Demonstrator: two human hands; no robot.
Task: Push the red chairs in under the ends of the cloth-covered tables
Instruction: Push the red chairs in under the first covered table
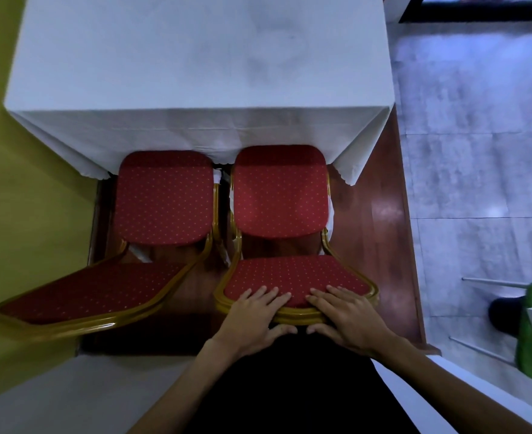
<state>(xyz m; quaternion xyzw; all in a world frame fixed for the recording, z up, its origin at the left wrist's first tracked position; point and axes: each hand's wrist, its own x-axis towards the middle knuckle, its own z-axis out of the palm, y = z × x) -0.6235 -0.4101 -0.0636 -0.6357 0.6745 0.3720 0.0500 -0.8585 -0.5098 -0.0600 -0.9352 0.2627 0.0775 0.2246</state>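
A: First entry?
B: One right chair (279, 195), red dotted padding, gold frame. Its seat front meets the hanging hem of the white tablecloth (195, 73) at the table's end.
A: Hands?
B: The left hand (258, 311) and right hand (346, 314) both grasp its backrest top, fingers over the padding, thumbs behind the rail.
A: Next?
B: One left chair (164, 198), same make, just beside it, seat front at the hem, backrest splayed towards the yellow-green wall (23, 214).
A: Underfoot?
B: A wooden floor (374, 214), with grey tiles (477, 120) to the right.
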